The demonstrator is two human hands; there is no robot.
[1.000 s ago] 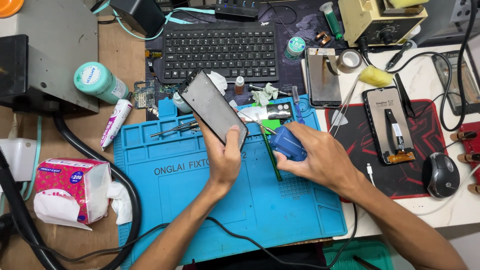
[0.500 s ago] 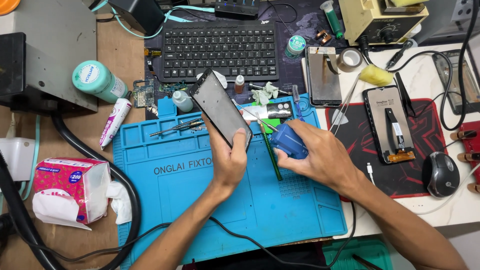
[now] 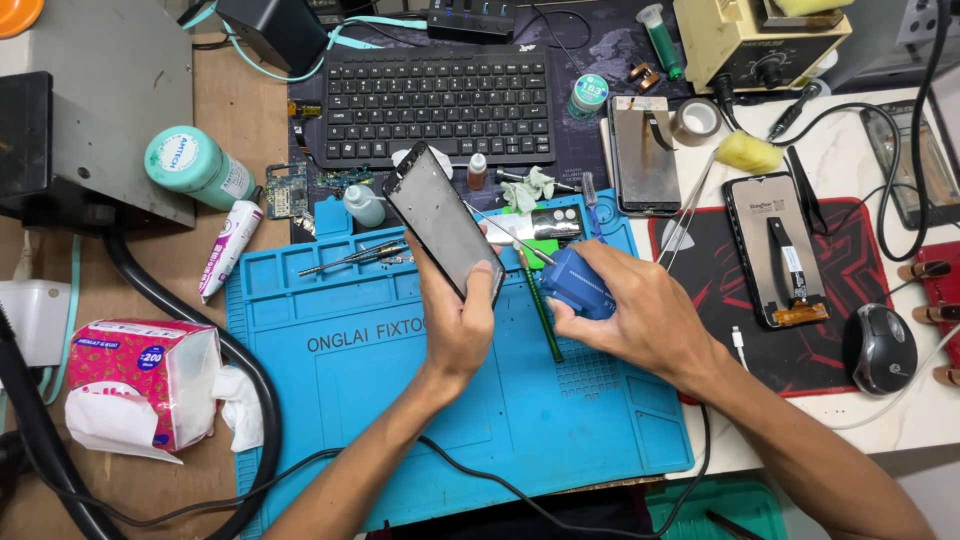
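The left hand [image 3: 455, 325] is closed around the lower end of a dark phone frame [image 3: 442, 220], with the thumb laid on its front face and the fingers wrapped behind it. The frame is held above the blue repair mat [image 3: 400, 400], not resting on it. Its long axis is tilted: the gripped end is low and toward the person, and the free end points up and to the left, toward the black keyboard [image 3: 440, 95].

The right hand [image 3: 640, 315] is curled around a small blue tool [image 3: 577, 283], which is pinched between the thumb and the fingers. From this tool a thin metal tip is seen, directed to the left and slightly up, toward the right edge of the frame. The tip seems to be at this edge or very near it, but whether it touches cannot be told. So the frame lies just to the left of the right hand, and the two hands are close beside each other over the middle of the mat.

Between the hands a green stick [image 3: 540, 305] is laid on the mat, nearly upright in the view. Further out on the desk [image 3: 870, 420], a second phone with an open back [image 3: 778, 250] is lying on a red and black pad, and a dark mouse [image 3: 880, 348] is placed at its right. At the left a tissue pack [image 3: 140, 380] is found.
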